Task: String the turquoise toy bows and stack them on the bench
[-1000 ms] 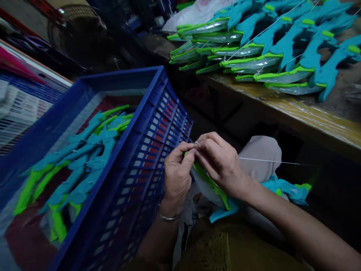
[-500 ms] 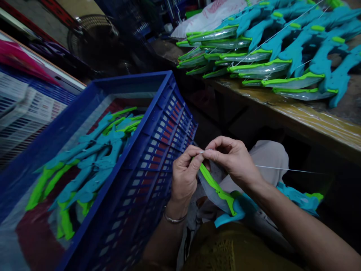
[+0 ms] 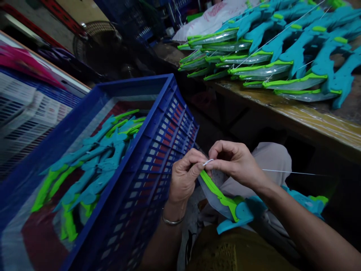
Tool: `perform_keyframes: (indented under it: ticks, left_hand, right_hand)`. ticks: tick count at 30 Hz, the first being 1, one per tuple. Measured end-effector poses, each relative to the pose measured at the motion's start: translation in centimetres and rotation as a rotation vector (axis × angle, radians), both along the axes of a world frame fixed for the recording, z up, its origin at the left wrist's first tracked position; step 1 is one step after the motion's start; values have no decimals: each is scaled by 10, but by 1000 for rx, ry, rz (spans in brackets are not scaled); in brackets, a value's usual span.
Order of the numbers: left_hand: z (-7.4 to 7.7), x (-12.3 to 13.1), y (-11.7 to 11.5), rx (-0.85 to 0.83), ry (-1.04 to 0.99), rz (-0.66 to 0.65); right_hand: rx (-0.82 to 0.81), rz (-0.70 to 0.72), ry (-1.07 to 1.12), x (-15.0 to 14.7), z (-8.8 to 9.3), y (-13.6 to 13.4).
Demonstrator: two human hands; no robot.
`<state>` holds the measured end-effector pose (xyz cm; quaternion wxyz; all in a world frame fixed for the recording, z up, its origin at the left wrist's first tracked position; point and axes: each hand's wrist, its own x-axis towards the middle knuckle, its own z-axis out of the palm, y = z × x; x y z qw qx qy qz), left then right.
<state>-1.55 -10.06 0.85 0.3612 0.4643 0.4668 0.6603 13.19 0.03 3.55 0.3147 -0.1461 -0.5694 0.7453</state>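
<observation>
A teal and green toy bow (image 3: 225,205) lies across my lap. My left hand (image 3: 184,177) pinches the green tip of its limb, fingers closed. My right hand (image 3: 235,162) is closed in a pinch on a thin white string (image 3: 290,172) at that same tip. The string runs off to the right from under my right hand. A metal bangle (image 3: 170,221) sits on my left wrist.
A blue plastic crate (image 3: 146,150) at my left holds several teal and green toy bows (image 3: 93,165). The wooden table (image 3: 304,116) at the upper right carries a row of several strung bows (image 3: 267,56). A fan (image 3: 98,41) stands behind the crate.
My right hand has drawn slightly right and away from the left, showing a short white bit of string between the fingertips. The view has shifted a little, with both hands lower in the picture.
</observation>
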Motion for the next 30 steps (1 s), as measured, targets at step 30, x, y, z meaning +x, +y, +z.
perform_keyframes:
  ticks: [30]
  left_hand:
    - [4,-3,-6,-216,82,-14]
  right_hand:
    - [770,-184,-81,9,2,-18]
